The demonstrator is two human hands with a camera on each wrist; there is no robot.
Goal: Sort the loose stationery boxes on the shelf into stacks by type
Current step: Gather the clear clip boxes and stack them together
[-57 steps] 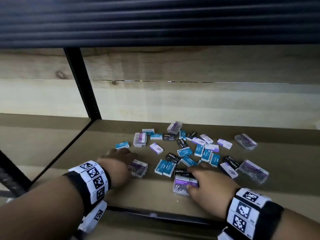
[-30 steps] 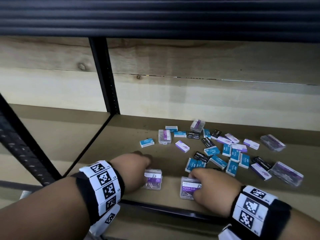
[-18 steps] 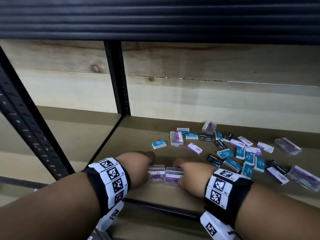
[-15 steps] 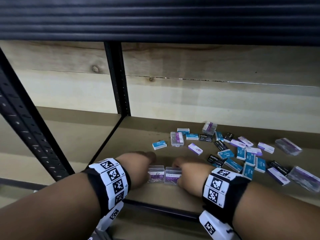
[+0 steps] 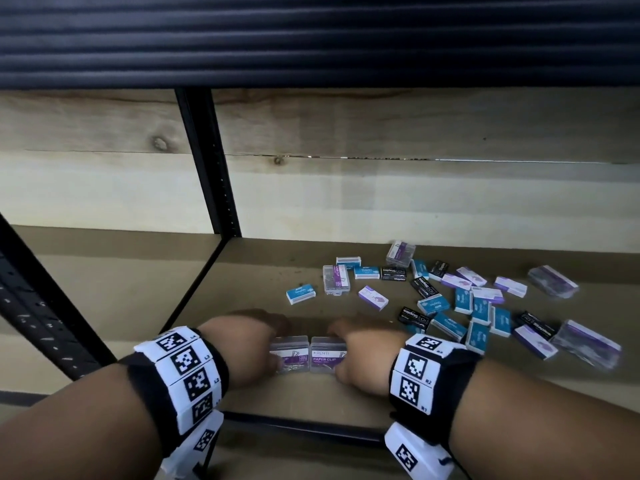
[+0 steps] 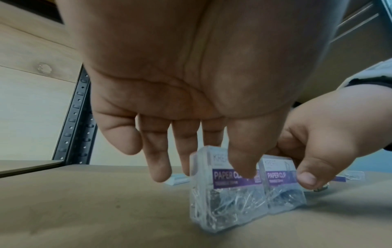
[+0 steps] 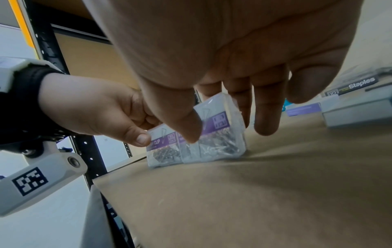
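Observation:
Two clear paper clip boxes with purple labels stand side by side near the shelf's front edge. My left hand [image 5: 249,341] pinches the left box [image 5: 289,355], thumb on its front and fingers behind it. My right hand [image 5: 367,355] pinches the right box [image 5: 327,355] the same way. In the left wrist view the left box [image 6: 222,193] touches the right box [image 6: 280,189], with my right hand [image 6: 318,147] beside it. In the right wrist view the right box [image 7: 222,142] stands upright against the left box [image 7: 163,151].
A loose scatter of blue staples boxes [image 5: 479,336], black staples boxes [image 5: 414,315], purple-and-white boxes [image 5: 373,297] and more clear paper clip boxes [image 5: 336,278] lies to the right and behind. A black upright post [image 5: 207,161] stands at the back left. The shelf's black front rail [image 5: 294,426] runs below my wrists.
Both hands slid their paper clip boxes left and toward the front edge. My right hand brought its box up against the left one; the last half second shows little movement.

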